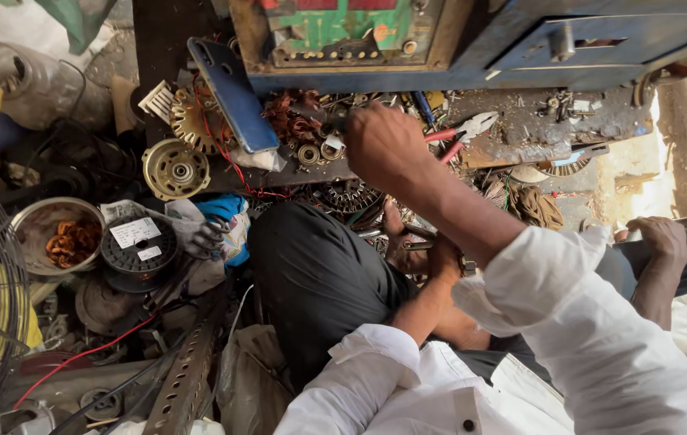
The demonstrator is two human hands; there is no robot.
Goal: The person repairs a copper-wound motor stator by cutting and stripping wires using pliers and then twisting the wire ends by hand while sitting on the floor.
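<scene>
Two hands are at work: the right hand reaches to the front edge of the cluttered workbench, fingers curled round a small dark tool beside red-handled pliers. Lower down, the left hand grips a metal rod above the lap. A phone leans nearby.

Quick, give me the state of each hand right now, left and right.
Right hand: closed, reaching over the cluttered workbench; what it grips is hidden.
Left hand: low by the knee, closed around a metal tool; the tool's kind is unclear.
</scene>
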